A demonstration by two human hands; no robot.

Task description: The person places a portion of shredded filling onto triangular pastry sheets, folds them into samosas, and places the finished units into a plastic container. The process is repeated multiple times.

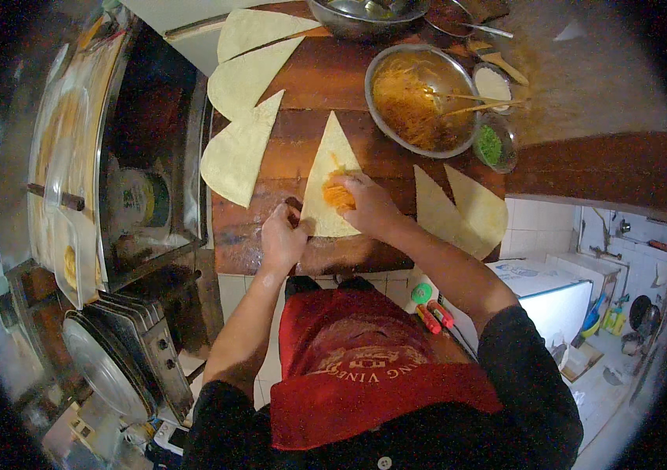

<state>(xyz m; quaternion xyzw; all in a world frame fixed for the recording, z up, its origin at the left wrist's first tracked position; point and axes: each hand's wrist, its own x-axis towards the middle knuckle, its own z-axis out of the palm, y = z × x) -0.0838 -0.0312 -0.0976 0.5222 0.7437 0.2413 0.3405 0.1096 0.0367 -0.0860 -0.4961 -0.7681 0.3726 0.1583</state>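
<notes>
Reaches up from the lower right with a bare forearm slanted leftward, bending the fingers of the right hand [371, 202] around a clump of orange shreds [337, 196] near the centre of the frame. Rises more steeply at lower left, with the left hand [283, 236] loosely curled and turned toward the lower-left corner of the dough triangle [326, 223]. Cannot tell whether pinching that corner or only resting beside it. Keeps the dough triangle flat on the counter [322, 74] between both hands, with its point toward the top of the frame and the clump on or just above its middle. Hides part of the clump and of the triangle's right edge behind the right hand. Overlaps two pale dough pieces [481, 204], right of centre, with the right forearm. Cannot make out the right fingertips. Shows only part of a metal bowl [345, 25], cut off at the top edge.
</notes>
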